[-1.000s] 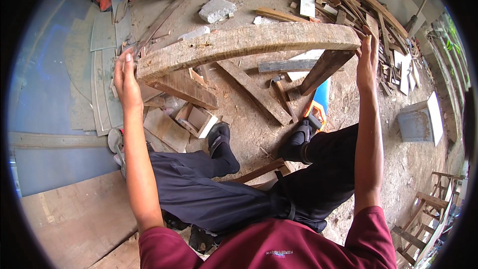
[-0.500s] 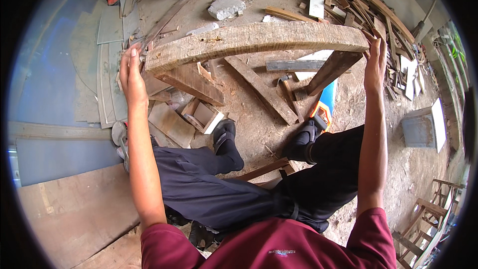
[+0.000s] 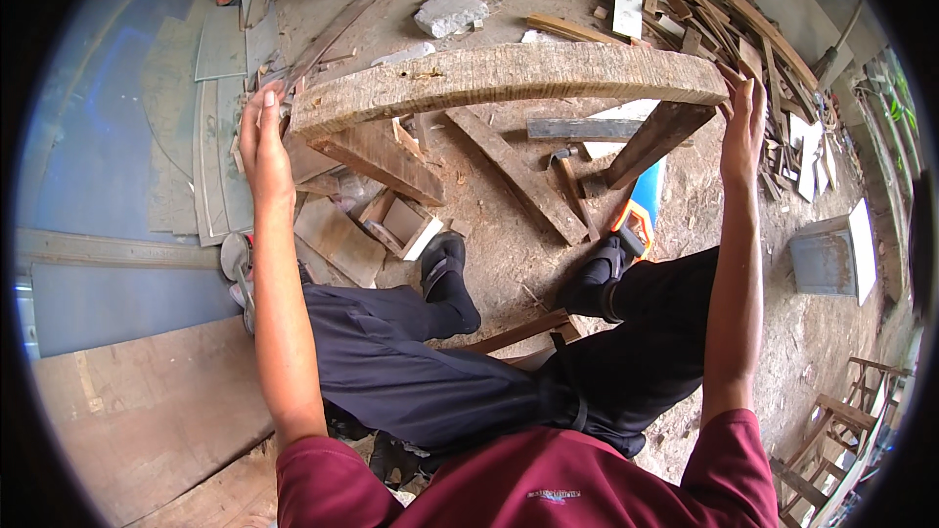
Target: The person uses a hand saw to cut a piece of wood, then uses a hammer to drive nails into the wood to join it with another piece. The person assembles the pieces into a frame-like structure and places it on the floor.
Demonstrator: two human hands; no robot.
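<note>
Left hand point(image 3: 262, 137): grip closed on the left end of the long rough grey-brown wooden plank point(image 3: 509, 78). Right hand point(image 3: 745, 122): grip wrapped round the plank's right end. Plank held level, raised above the dirt floor point(image 3: 509, 244), in front of both knees. Below the plank: flat grey timber offcut point(image 3: 577, 127), small open wooden box point(image 3: 401, 225), orange-handled saw point(image 3: 636, 215). Beyond the plank: pale stone block point(image 3: 450, 12).

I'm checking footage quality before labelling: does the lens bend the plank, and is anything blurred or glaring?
Head view: fisheye bows the thick plank into an arch; black vignette rings the frame; soft, even daylight, no hard shadows or glare; left hand and right hand at its ends look sharp.
</note>
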